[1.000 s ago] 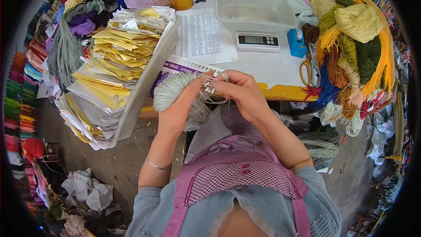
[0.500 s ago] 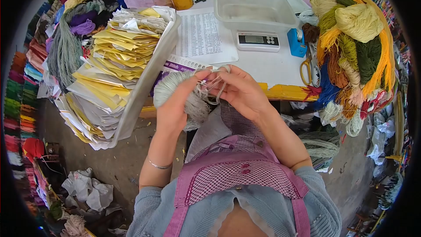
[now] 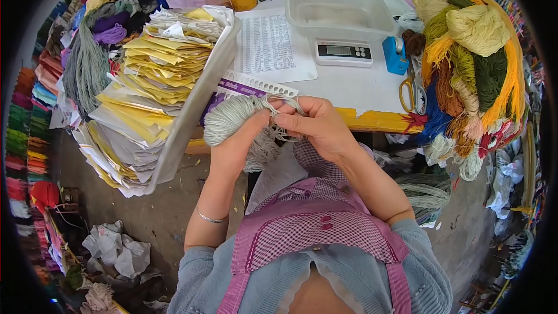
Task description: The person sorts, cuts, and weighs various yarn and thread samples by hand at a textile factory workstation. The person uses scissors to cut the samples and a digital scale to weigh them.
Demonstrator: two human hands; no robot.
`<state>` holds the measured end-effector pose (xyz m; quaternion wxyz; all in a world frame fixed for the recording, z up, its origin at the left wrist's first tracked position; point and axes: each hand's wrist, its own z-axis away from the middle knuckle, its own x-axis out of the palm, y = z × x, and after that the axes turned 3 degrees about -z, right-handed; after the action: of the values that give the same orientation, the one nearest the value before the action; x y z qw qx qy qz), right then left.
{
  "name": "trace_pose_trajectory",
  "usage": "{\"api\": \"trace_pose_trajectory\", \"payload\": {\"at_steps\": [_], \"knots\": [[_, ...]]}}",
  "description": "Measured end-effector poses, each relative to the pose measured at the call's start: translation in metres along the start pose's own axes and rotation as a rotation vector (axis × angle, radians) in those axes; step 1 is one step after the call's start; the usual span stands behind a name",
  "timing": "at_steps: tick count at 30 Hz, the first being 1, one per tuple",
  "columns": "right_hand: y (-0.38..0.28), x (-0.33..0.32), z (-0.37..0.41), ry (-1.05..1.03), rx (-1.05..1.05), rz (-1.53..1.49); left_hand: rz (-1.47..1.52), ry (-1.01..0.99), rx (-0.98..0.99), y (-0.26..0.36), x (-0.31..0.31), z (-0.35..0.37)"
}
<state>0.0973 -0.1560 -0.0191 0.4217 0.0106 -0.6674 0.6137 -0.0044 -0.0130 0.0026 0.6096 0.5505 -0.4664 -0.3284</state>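
Observation:
A thick skein of pale grey yarn [image 3: 229,121] hangs from my left hand [image 3: 239,142], whose fingers are closed around it near the table's front edge. Loose strands trail below that hand. My right hand [image 3: 317,125] pinches several strands at the skein's right end, thumb pressed against the fingers. The fingertips of both hands are close together, and the yarn partly hides them. Right behind the skein lies a purple and white card with a row of holes [image 3: 256,87].
At left stands a plastic bin [image 3: 197,102] packed with yellow and white envelopes. Behind my hands are a printed sheet [image 3: 267,46], a digital scale [image 3: 343,52], a clear tub [image 3: 340,9] and a blue tape dispenser [image 3: 396,55]. Scissors [image 3: 407,96] and colourful yarn [image 3: 474,29] lie at right.
My right hand has turned, and its thumb has closed over the strands near the left fingertips. The skein has shifted slightly and shows more above my left hand.

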Motion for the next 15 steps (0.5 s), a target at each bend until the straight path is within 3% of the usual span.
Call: {"api": "trace_pose_trajectory", "payload": {"at_steps": [1,4,7,11,15], "knots": [[-0.001,0.001,0.001,0.012,-0.041,-0.001,0.000,0.002,0.000,0.000,-0.002,0.000],[0.003,-0.003,0.001,0.008,-0.091,-0.005,0.274,0.025,-0.274,-0.003,-0.012,-0.004],[0.002,-0.003,0.002,-0.008,-0.107,-0.026,0.094,0.028,-0.179,0.001,-0.004,-0.002],[0.005,-0.008,0.001,0.017,-0.080,-0.017,0.114,0.016,-0.137,0.002,0.001,-0.003],[0.000,-0.002,0.002,0.068,-0.080,-0.006,0.020,0.136,-0.036,-0.013,0.000,-0.003]]}}
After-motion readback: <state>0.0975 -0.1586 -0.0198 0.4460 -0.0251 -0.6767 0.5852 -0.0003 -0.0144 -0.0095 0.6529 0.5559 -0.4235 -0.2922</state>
